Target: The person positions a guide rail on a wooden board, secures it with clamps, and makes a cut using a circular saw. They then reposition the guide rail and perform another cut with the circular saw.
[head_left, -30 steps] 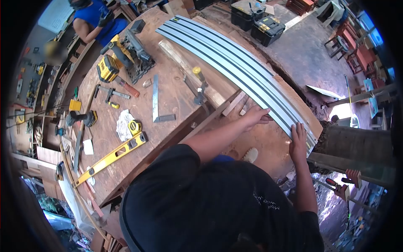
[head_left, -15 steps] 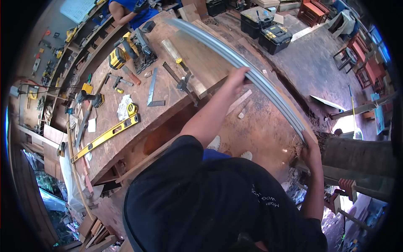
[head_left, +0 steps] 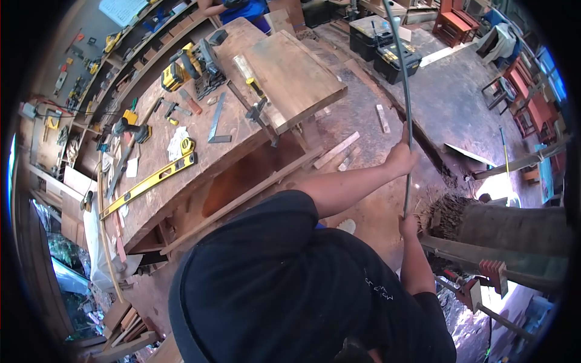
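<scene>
A long grooved metal guide rail [head_left: 403,69] is seen nearly edge-on as a thin dark line, running from the top edge of the view down to my hands. My left hand [head_left: 400,160] is closed around it partway along. Lower down, my right hand [head_left: 409,225] grips it close to its near end. The rail is held off to the right of the workbench, over the floor. To its left, a thick wooden board [head_left: 302,75] lies on the bench, with a bar clamp [head_left: 257,114] at its near-left side.
On the workbench [head_left: 181,124] are a cordless circular saw [head_left: 203,63], a drill [head_left: 134,130], a square [head_left: 218,124], a yellow level [head_left: 148,184] and a tape measure [head_left: 187,146]. Black toolboxes [head_left: 393,57] stand beyond the rail. Another person [head_left: 245,15] is at the far end. Offcuts [head_left: 336,149] lie on the floor.
The rail has swung right, away from over the board, and turned from its grooved face to its edge. My left hand moved right and down; my right hand moved left and slightly down.
</scene>
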`<act>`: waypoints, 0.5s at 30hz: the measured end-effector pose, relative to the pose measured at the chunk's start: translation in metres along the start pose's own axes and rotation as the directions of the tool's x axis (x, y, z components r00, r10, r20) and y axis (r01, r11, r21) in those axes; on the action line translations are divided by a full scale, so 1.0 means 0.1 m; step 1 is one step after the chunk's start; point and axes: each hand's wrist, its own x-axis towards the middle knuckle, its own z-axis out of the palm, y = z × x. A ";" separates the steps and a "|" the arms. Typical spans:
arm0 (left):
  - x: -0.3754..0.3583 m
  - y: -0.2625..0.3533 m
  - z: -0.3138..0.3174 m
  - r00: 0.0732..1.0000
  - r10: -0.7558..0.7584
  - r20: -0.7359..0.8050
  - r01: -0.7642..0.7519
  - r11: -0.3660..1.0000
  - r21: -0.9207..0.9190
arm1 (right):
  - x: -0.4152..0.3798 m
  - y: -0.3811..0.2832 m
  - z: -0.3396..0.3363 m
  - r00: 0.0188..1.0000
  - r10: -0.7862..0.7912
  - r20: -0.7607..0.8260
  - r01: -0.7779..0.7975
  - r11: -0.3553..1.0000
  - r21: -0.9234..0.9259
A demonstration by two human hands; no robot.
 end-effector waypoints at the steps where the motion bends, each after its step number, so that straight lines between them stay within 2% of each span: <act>1: 0.00 -0.04 -0.03 0.999 0.052 0.002 -0.052 0.998 0.023 | 0.00 -0.10 0.00 1.000 -0.008 0.009 0.009 1.000 0.000; 3: -0.03 -0.14 -0.12 0.995 0.099 -0.007 -0.099 0.994 0.047 | 0.04 -0.38 -0.01 0.979 0.012 0.204 -0.023 0.998 0.053; 4: -0.03 -0.19 -0.21 0.990 0.141 -0.016 -0.140 0.989 0.043 | 0.12 -0.45 -0.01 0.978 -0.001 0.206 -0.009 0.999 0.051; 6: -0.06 -0.34 -0.45 0.984 0.178 0.019 -0.178 0.984 0.021 | 0.27 -0.64 -0.01 0.905 -0.224 0.362 0.212 0.975 0.074; 7: -0.08 -0.49 -0.57 0.984 0.179 0.005 -0.179 0.984 0.021 | 0.43 -0.72 -0.02 0.892 -0.238 0.385 0.201 0.970 0.133; 8: -0.10 -0.63 -0.69 0.968 0.251 -0.028 -0.250 0.967 0.045 | 0.62 -0.83 -0.06 0.878 -0.253 0.405 0.190 0.963 0.190; 9: -0.15 -0.71 -0.82 0.945 0.322 -0.061 -0.318 0.946 0.069 | 0.77 -1.03 -0.16 0.922 -0.259 0.289 0.128 0.905 0.405; 10: -0.27 -0.69 -1.00 0.959 0.280 -0.039 -0.274 0.955 0.115 | 0.89 -1.30 -0.36 0.957 -0.235 0.173 0.086 0.794 0.602; 11: -0.41 -0.66 -1.18 0.971 0.238 -0.018 -0.232 0.960 0.160 | 0.99 -1.62 -0.68 0.962 -0.252 0.108 0.115 0.728 0.676; 12: -0.50 -0.76 -1.30 0.963 0.266 -0.036 -0.257 0.952 0.166 | 1.03 -1.95 -1.04 0.964 -0.262 0.043 0.145 0.656 0.741; 13: -0.57 -0.91 -1.40 0.954 0.296 -0.055 -0.283 0.943 0.173 | 1.04 -2.25 -1.35 0.939 -0.333 -0.087 0.272 0.565 0.779; 14: -0.66 -1.03 -1.52 0.939 0.343 -0.041 -0.327 0.922 0.209 | 0.96 -2.60 -1.63 0.933 -0.327 -0.151 0.310 0.515 0.799; 15: -0.75 -1.16 -1.64 0.921 0.389 -0.026 -0.371 0.896 0.245 | 0.90 -2.89 -1.77 0.928 -0.336 -0.161 0.326 0.521 0.789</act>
